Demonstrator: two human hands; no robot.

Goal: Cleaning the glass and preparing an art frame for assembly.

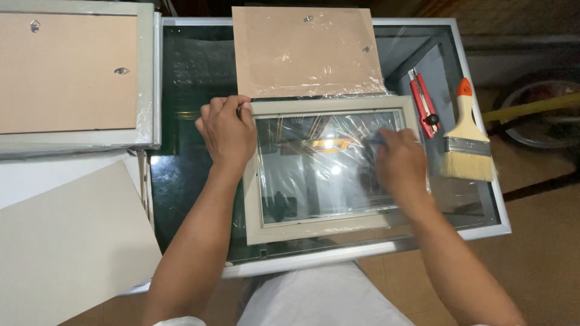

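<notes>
Both on the picture frame (326, 172): left hand (228, 130) grips its corner, right hand (400, 162) closed on its glass.

Pale grey-cream picture frame (314, 232) on dark green glass desk (181, 175); brown backing board (305, 51); red utility knife (424, 104); cream-bristled brush (466, 142), orange-tipped handle.

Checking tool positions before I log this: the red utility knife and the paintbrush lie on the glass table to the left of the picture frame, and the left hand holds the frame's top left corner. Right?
Not quite. In the head view the red utility knife and paintbrush lie to the right of the picture frame, not left. The left hand does hold its top left corner on the glass table.
</notes>
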